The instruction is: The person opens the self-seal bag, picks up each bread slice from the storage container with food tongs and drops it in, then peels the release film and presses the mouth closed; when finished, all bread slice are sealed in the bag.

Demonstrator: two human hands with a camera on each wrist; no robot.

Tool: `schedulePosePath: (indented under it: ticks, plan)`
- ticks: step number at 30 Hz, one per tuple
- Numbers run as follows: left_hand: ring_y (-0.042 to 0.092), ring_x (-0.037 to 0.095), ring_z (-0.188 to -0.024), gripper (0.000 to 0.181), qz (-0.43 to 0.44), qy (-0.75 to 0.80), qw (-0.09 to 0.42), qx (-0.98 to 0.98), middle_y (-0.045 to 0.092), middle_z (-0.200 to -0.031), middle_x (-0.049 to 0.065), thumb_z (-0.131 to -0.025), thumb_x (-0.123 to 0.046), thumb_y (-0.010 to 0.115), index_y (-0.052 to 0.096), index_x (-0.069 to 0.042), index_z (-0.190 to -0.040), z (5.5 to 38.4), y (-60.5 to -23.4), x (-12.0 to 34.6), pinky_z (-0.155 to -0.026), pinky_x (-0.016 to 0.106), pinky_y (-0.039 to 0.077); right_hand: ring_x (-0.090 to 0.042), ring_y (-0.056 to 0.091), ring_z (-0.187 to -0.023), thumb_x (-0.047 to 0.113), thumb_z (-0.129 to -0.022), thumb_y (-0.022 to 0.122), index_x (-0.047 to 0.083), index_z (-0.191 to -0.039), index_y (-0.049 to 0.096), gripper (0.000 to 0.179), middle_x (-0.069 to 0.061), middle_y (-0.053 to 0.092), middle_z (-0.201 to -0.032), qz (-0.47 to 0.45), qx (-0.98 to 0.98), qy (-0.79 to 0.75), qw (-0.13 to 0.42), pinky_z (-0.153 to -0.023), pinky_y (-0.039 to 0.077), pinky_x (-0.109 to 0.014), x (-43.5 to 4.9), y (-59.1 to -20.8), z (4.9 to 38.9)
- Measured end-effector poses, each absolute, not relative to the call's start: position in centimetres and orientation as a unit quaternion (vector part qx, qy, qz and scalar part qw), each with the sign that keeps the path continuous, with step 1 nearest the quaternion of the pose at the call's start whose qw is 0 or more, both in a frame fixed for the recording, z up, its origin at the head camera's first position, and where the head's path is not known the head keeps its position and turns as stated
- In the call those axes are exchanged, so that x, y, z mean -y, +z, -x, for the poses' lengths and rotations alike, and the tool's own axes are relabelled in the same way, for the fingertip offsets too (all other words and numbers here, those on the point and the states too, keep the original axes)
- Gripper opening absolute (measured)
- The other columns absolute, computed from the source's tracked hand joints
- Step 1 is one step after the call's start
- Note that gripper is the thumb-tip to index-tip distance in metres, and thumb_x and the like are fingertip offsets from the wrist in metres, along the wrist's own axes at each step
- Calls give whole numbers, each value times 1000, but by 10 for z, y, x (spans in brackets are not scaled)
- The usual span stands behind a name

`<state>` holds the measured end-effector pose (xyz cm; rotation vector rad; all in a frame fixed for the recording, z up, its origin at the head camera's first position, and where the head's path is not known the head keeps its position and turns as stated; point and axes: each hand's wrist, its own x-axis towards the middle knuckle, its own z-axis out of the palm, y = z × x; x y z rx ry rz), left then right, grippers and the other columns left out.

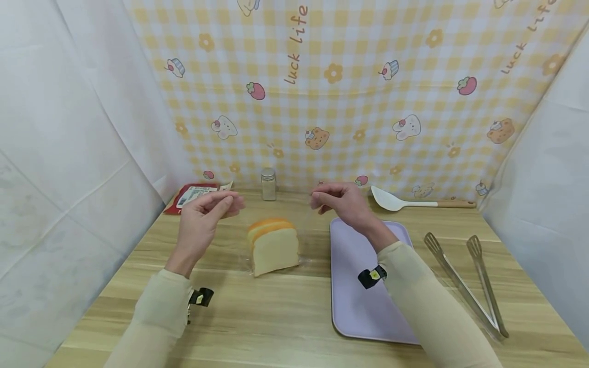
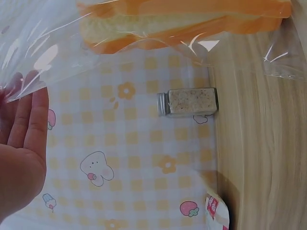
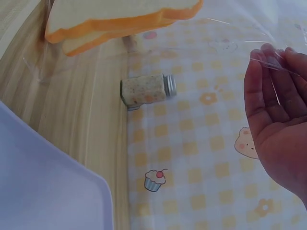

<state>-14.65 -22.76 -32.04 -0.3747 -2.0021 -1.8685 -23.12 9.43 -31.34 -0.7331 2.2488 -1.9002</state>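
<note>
Slices of bread stand upright inside a clear plastic bag at the middle of the table. My left hand pinches one side of the bag's upper part between thumb and fingers. On the other side, my right hand pinches the bag's film, which stretches thinly between the two hands. In the right wrist view the bread shows orange-brown crusts and pale faces, with the film running up to the right hand's fingertips. The film is hard to make out in the head view.
A purple tray lies under the right forearm. Metal tongs and a white spatula with a wooden handle are at the right. A small seasoning jar stands behind the bread. A red packet lies behind the left hand.
</note>
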Motion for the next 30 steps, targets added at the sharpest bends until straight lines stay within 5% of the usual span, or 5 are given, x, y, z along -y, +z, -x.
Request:
schedulePosePath:
  ticks: [8, 18, 30]
  plan:
    - [80, 13, -94, 22, 142, -686, 160, 695, 82, -102, -2, -105, -13, 67, 75, 3, -118, 152, -320, 228, -86, 31, 64, -9, 74, -95, 9, -103, 67, -9, -119, 75, 26, -4, 81, -107, 246, -749, -614, 33, -84, 64, -32, -102, -312, 227]
    - [80, 13, -95, 27, 160, -679, 143, 702, 82, -102, -3, -105, -9, 66, 70, 12, -121, 154, -320, 228, -86, 30, 64, -11, 75, -88, 7, -104, 66, -8, -122, 74, 25, 8, 79, -92, 259, -739, -622, 31, -76, 63, -32, -109, -310, 222]
    - [80, 14, -95, 24, 164, -681, 135, 701, 82, -102, -2, -104, -10, 67, 74, 6, -121, 151, -320, 230, -84, 30, 65, -10, 77, -88, 6, -104, 65, -7, -126, 72, 27, -8, 82, -103, 259, -738, -622, 30, -73, 62, -30, -113, -311, 221]
